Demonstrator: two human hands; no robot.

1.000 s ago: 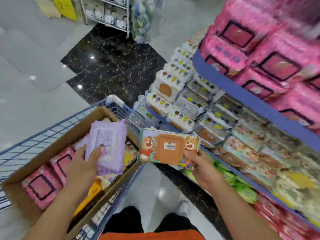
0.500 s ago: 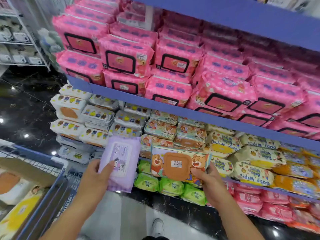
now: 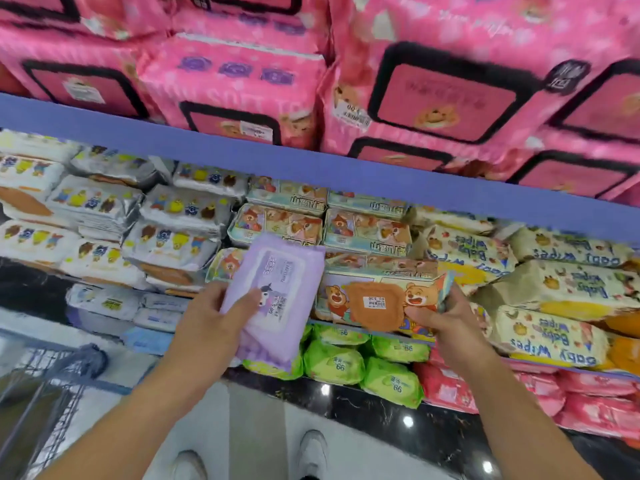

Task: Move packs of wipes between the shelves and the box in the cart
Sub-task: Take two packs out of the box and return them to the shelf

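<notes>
floor by the shelves: glossy black stone (image 3: 381, 407) with thin pale veins, pretty marble-looking tbh

floor nearer the camera: plain pale grey tiles (image 3: 256, 427), meeting the black strip along a straight slanted line

light: a few small white glare spots (image 3: 408, 421) bouncing off the black strip, whole place evenly bright

furniture: shop shelves (image 3: 242, 150) in tiers, each with a flat blue-violet front edge, running off past the right side

focus: top tier looks smeared and blurry
</notes>
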